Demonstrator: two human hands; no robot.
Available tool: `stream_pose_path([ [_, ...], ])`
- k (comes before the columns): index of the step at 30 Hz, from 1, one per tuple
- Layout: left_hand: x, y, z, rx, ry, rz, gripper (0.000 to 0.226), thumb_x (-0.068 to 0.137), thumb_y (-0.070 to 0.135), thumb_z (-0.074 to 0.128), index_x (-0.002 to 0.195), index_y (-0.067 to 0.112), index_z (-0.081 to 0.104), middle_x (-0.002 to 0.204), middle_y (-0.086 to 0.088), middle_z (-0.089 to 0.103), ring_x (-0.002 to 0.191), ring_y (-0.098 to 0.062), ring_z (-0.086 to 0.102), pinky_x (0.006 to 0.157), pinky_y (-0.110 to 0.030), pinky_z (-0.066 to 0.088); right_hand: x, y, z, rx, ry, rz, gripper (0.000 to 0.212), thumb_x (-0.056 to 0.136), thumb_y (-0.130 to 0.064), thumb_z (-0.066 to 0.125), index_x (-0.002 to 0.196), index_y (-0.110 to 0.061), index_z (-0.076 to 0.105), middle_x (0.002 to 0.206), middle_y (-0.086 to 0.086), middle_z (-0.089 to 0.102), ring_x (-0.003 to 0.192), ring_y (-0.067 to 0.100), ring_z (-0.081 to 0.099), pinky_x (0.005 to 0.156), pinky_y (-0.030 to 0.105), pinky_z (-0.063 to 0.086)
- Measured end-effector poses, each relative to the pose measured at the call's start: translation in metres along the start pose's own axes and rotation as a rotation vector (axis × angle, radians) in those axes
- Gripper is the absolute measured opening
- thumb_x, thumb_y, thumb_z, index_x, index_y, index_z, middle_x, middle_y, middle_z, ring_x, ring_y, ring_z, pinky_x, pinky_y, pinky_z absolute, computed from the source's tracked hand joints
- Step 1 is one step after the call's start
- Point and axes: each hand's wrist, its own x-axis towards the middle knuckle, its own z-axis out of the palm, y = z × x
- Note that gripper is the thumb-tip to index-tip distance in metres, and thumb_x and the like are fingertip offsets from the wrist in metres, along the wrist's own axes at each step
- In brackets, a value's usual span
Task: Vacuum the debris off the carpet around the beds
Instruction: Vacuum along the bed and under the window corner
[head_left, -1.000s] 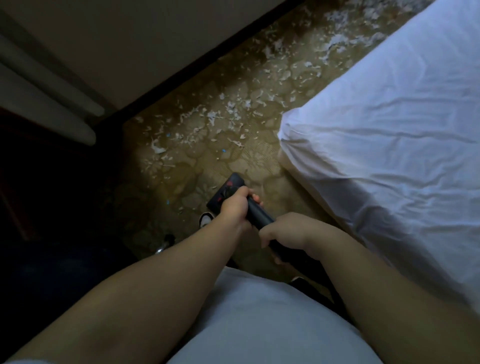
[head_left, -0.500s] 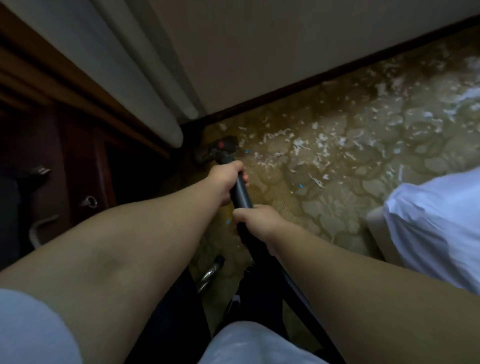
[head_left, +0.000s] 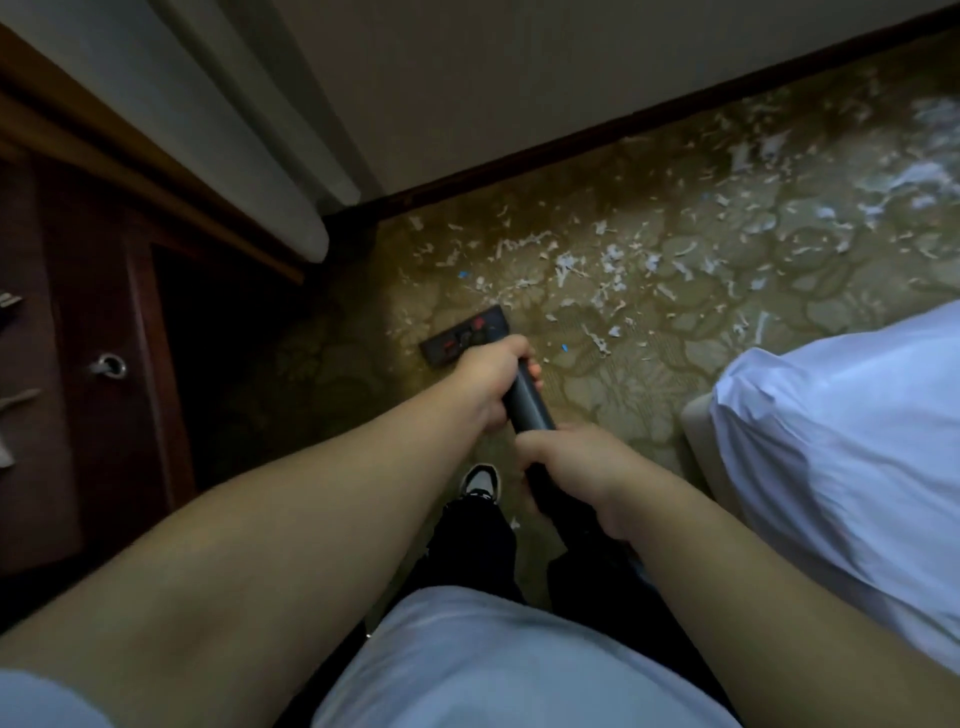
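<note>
A black vacuum tube (head_left: 527, 404) was held by both hands. The right hand (head_left: 582, 465) was wrapped tight around its near part, and the left hand (head_left: 488, 379) was wrapped tight around it just past that, toward 12 o'clock. A shoe (head_left: 480, 480) was seen just below the hands. The vacuum head (head_left: 464, 336) was laid on the carpet (head_left: 623, 395) just past the left hand. White and blue paper bits (head_left: 571, 265) were spread over the carpet from 12 to 2 o'clock. A white bed (head_left: 841, 441) was seen at 3 o'clock, a dark wood cabinet (head_left: 104, 441) at 9 o'clock.
</note>
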Motion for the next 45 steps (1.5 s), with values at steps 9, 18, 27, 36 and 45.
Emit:
stream_pose_path([
  [9,-0.059,-0.119,0.155,0.006,-0.105,-0.087,0.017,0.094,0.009,0.056,0.077,0.009,0.058,0.056,-0.003,0.054,0.051,-0.016,0.053,0.054,-0.027,0.051,-0.097,0.099,-0.148,0.059,0.080,0.058,0.014,0.079,-0.008,0.072,0.088,-0.001,0.064,0.071,0.022,0.063,0.058,0.031,0.061,0.055,0.034,0.047],
  [18,-0.047,-0.094,0.202,0.131,-0.206,-0.056,0.018,0.091,0.010,0.054,0.074,0.009,0.056,0.062,-0.005,0.053,0.054,-0.018,0.052,0.055,-0.028,0.051,-0.086,0.088,-0.181,0.113,0.152,-0.009,0.018,0.080,-0.012,0.073,0.092,-0.003,0.063,0.070,0.020,0.067,0.060,0.031,0.065,0.059,0.037,0.049],
  [27,0.040,0.080,0.182,0.314,-0.160,0.075,0.006,0.088,0.009,0.058,0.083,0.007,0.058,0.064,-0.005,0.057,0.052,-0.018,0.055,0.055,-0.026,0.053,0.024,-0.066,-0.141,0.265,0.177,-0.076,0.009,0.086,-0.010,0.070,0.091,-0.009,0.062,0.064,0.011,0.063,0.048,0.022,0.062,0.047,0.023,0.045],
  [36,0.098,0.220,0.162,0.344,-0.139,0.109,0.005,0.089,0.009,0.059,0.092,0.006,0.057,0.067,-0.005,0.057,0.056,-0.018,0.055,0.056,-0.027,0.056,0.110,-0.192,-0.121,0.230,0.232,-0.091,0.012,0.085,-0.013,0.068,0.092,-0.008,0.060,0.071,0.018,0.063,0.052,0.027,0.063,0.051,0.028,0.048],
  [45,0.098,0.207,0.162,0.303,-0.133,0.053,0.015,0.088,0.011,0.060,0.102,0.004,0.058,0.065,-0.004,0.059,0.053,-0.017,0.057,0.058,-0.028,0.055,0.094,-0.188,-0.118,0.273,0.206,-0.073,0.010,0.084,-0.011,0.069,0.089,-0.008,0.062,0.069,0.014,0.063,0.048,0.024,0.062,0.049,0.026,0.046],
])
